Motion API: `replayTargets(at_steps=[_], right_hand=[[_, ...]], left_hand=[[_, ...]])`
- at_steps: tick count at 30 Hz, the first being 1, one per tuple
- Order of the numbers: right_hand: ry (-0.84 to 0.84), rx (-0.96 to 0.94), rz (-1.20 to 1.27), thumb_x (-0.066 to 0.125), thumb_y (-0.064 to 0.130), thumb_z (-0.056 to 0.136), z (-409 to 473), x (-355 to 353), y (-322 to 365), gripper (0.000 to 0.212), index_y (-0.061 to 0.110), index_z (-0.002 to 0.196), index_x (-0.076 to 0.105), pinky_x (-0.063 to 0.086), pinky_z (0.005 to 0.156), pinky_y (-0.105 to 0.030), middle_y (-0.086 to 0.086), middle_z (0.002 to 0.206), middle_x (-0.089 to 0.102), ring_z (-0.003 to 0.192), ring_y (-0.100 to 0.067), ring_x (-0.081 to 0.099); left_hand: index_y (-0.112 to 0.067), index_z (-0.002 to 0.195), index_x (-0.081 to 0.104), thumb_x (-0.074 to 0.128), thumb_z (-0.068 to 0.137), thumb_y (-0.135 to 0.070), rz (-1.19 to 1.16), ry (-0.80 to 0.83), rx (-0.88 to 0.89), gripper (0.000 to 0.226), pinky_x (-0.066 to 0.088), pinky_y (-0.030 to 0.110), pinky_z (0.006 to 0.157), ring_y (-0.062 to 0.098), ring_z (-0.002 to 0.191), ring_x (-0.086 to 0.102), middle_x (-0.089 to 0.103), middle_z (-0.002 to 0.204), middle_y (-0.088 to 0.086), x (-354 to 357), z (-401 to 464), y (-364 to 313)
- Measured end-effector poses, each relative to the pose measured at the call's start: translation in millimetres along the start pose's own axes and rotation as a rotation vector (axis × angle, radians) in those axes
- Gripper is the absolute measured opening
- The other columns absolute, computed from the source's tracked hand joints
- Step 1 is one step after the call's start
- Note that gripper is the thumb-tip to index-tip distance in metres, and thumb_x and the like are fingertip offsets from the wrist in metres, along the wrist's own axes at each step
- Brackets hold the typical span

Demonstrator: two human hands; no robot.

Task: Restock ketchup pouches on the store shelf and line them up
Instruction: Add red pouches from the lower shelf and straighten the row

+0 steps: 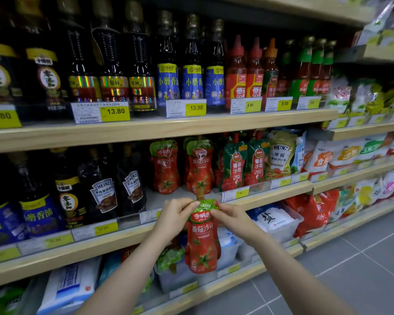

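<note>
A red ketchup pouch (pixel 201 237) with a green top and a spout hangs upright in front of the middle shelf (pixel 127 235). My left hand (pixel 176 215) pinches its upper left corner and my right hand (pixel 231 215) pinches its upper right corner. Two matching red pouches (pixel 166 167) (pixel 199 167) stand on that shelf just above and behind the held one, the right one further forward. More pouches with green tops (pixel 233 164) stand to their right.
Dark sauce bottles (pixel 100 187) fill the shelf's left side. Heinz pouches (pixel 280 155) and white bags stand to the right. Bottles line the upper shelf (pixel 168 126). Salt bags and clear bins (pixel 273 223) sit on the lower shelf. Grey floor tiles (pixel 350 269) lie at lower right.
</note>
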State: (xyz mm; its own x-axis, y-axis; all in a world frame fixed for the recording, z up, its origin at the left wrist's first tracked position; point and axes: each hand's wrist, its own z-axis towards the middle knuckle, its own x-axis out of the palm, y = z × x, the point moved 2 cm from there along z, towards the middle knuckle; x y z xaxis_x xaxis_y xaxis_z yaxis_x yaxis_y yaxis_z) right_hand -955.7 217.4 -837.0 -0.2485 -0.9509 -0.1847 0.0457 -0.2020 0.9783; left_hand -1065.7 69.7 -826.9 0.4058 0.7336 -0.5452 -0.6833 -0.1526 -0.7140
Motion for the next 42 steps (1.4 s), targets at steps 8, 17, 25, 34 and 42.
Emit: replayTargets(at_steps=[8, 17, 25, 34, 42], right_hand=[[-0.169, 0.045, 0.155, 0.051, 0.022, 0.093, -5.8, -5.3, 24.8, 0.028, -0.002, 0.099, 0.065, 0.054, 0.058, -0.020, -0.001, 0.078, 0.074, 0.071, -0.010, 0.070], [-0.219, 0.021, 0.132, 0.053, 0.021, 0.092, -3.1, 1.0, 33.0, 0.023, 0.003, 0.087, 0.066, 0.056, 0.074, -0.029, -0.005, 0.083, 0.071, 0.079, -0.013, 0.067], [-0.289, 0.057, 0.102, 0.063, 0.019, 0.085, -1.0, -0.8, 38.2, 0.016, 0.009, 0.073, 0.066, 0.054, 0.056, -0.017, 0.006, 0.064, 0.071, 0.062, -0.006, 0.065], [-0.267, 0.071, 0.050, 0.078, 0.015, 0.071, 0.8, -5.2, 45.9, 0.019, 0.014, 0.078, 0.061, 0.047, 0.046, -0.012, 0.005, 0.071, 0.069, 0.056, 0.001, 0.066], [-0.362, 0.111, 0.148, 0.079, 0.018, 0.070, -2.3, -4.8, 44.2, 0.037, 0.006, 0.097, 0.058, 0.049, 0.046, -0.014, 0.002, 0.081, 0.067, 0.062, -0.007, 0.068]], left_hand=[[-0.023, 0.101, 0.064, 0.084, 0.065, -0.024, -0.281, 0.273, -0.276, 0.041, 0.054, 0.031, 0.085, 0.005, 0.090, 0.067, 0.071, 0.098, -0.008, 19.4, -26.3, 15.1], [-0.029, 0.095, 0.067, 0.079, 0.072, -0.028, -0.267, 0.342, -0.308, 0.026, 0.054, 0.027, 0.082, 0.005, 0.089, 0.068, 0.072, 0.097, -0.010, 31.0, -46.5, 15.5], [-0.034, 0.085, 0.066, 0.079, 0.070, -0.035, -0.199, 0.387, -0.317, 0.020, 0.049, 0.012, 0.066, -0.003, 0.080, 0.067, 0.070, 0.082, -0.021, 24.3, -46.7, 13.0], [-0.032, 0.086, 0.067, 0.076, 0.068, -0.044, 0.032, 0.414, -0.257, 0.024, 0.050, 0.019, 0.066, -0.003, 0.075, 0.064, 0.072, 0.091, -0.011, 32.3, -34.9, 4.8], [-0.025, 0.095, 0.069, 0.076, 0.070, -0.040, 0.078, 0.395, -0.234, 0.030, 0.041, 0.008, 0.058, -0.010, 0.068, 0.059, 0.071, 0.091, -0.009, 38.8, -32.9, 3.2]])
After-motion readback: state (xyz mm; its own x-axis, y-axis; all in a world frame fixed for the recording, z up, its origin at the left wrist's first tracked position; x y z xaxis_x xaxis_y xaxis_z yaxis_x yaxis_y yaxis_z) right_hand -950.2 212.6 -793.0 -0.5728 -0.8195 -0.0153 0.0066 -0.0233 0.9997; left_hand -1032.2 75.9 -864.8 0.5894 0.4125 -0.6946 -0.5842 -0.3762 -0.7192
